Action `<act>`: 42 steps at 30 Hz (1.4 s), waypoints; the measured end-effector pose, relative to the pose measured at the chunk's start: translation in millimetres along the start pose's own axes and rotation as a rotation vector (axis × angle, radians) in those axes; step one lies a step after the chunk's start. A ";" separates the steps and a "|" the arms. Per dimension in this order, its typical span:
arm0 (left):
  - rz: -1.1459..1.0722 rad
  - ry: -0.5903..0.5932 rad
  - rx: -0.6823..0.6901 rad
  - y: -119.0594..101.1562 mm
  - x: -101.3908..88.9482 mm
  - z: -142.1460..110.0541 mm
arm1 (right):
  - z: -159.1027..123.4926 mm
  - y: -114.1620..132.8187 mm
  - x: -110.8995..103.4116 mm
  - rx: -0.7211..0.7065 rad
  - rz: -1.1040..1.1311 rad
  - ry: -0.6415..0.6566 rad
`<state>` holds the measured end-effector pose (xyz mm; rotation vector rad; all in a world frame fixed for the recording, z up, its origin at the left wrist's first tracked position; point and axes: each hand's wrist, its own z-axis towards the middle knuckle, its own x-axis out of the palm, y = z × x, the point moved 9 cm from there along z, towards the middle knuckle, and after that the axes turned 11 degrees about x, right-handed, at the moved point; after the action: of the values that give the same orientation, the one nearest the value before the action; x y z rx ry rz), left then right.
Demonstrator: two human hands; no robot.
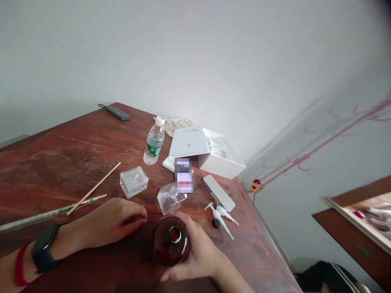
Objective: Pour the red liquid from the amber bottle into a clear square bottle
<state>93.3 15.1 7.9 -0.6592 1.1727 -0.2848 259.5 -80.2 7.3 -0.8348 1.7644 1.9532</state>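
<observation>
- Spreading from 7 to 12 o'clock, a reddish wooden surface [61, 171] fills the lower left of the view.
- Sitting at 1 o'clock, an open white box [214, 158] has its lid [189, 142] propped on it.
- Standing at 9 o'clock, a plastic water bottle [154, 142] is upright.
- Near 6 o'clock, the right hand [200, 248] wraps its fingers around an uncapped amber glass bottle [171, 241], with the open neck facing the camera.
- At 8 o'clock, the left hand [122, 221] rests loosely curled just beside that bottle, with nothing visible in it.
- Close to the amber glass bottle, at 7 o'clock, lies a clear glass container [169, 199].
- At 5 o'clock lie white pump dispensers [220, 221] and a black cap [216, 223], near the edge.
- A risk: a slip from the one-handed hold could knock the amber glass bottle against the clear glass container, chipping either, and tilting it could spill any contents through the open neck.
</observation>
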 end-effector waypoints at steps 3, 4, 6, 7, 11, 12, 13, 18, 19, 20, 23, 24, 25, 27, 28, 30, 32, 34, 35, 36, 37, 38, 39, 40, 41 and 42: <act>0.001 -0.001 -0.001 0.6 0.1 -0.1 | -0.5 0.8 -0.2 0.000 0.032 0.008; 0.004 -0.001 0.000 0.7 0.1 -0.1 | -0.7 1.2 -0.3 -0.007 0.044 0.009; 0.009 0.003 0.001 0.9 0.4 -0.2 | -0.8 1.5 -0.7 -0.020 0.058 0.004; 0.010 0.008 0.001 1.0 0.8 -0.2 | -0.8 1.6 -0.8 -0.025 0.058 0.001; 0.018 0.026 -0.015 1.7 1.5 -0.5 | 0.0 2.5 -0.7 -0.022 0.047 0.000; 0.018 0.029 -0.019 1.8 1.6 -0.6 | 0.2 2.9 -0.7 -0.018 0.048 0.003; 0.017 0.033 -0.023 2.0 1.8 -0.7 | 0.3 2.9 -0.7 -0.009 0.051 0.006; 0.009 0.024 -0.021 3.0 1.6 -1.4 | 0.6 2.8 -1.4 0.005 0.077 0.009; 0.007 0.020 -0.020 3.3 1.5 -1.5 | 0.6 2.9 -1.3 0.001 0.077 0.011; 0.007 0.017 -0.018 3.5 1.4 -1.4 | 0.6 3.0 -1.0 -0.004 0.075 0.014; 0.017 0.009 -0.015 3.2 1.1 -1.2 | 0.1 2.5 0.3 -0.007 0.070 0.028; 0.020 0.010 -0.016 2.9 1.2 -1.2 | -0.1 1.7 0.5 -0.001 0.067 0.027; 0.023 0.012 -0.019 2.7 1.2 -1.2 | -0.3 0.7 0.5 0.006 0.063 0.023; 0.026 0.013 -0.025 2.2 0.9 -1.1 | -0.8 -1.2 0.1 0.018 0.052 0.011; 0.025 0.013 -0.026 1.9 0.6 -1.0 | -0.9 -1.8 -0.1 0.020 0.046 0.006; 0.021 0.017 -0.025 1.6 0.4 -0.7 | -1.1 -2.4 0.6 0.016 0.038 0.011; 0.018 0.021 -0.022 1.9 0.7 -0.4 | -1.2 -2.6 1.2 0.008 0.034 0.017; 0.019 0.015 -0.017 2.5 0.5 -0.4 | -1.5 -2.2 0.7 -0.005 0.036 0.011; 0.019 0.012 -0.015 2.8 0.5 -0.6 | -1.8 -1.8 0.3 -0.012 0.037 0.005; 0.020 0.009 -0.013 3.0 0.6 -0.8 | -2.1 -1.3 -0.1 -0.018 0.038 -0.001; 0.021 0.006 -0.011 3.2 0.6 -1.1 | -2.3 -1.0 -0.3 -0.021 0.039 -0.003; 0.020 0.006 -0.009 3.2 0.9 -1.4 | -2.5 -0.6 -0.4 -0.022 0.042 -0.004; 0.019 0.006 -0.006 3.0 1.0 -1.6 | -2.7 -0.1 -0.5 -0.024 0.046 -0.004; 0.017 0.002 -0.002 2.7 0.7 -1.7 | -2.8 0.5 -0.6 -0.027 0.050 -0.004; 0.015 -0.003 0.002 2.3 0.3 -1.7 | -2.8 1.0 -0.8 -0.028 0.054 -0.004; 0.012 -0.005 0.006 1.9 0.2 -1.7 | -2.8 1.3 -0.8 -0.029 0.058 -0.002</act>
<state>91.5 15.9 6.2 -0.6473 1.1707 -0.2758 259.7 -83.0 8.7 -0.8000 1.7817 2.0207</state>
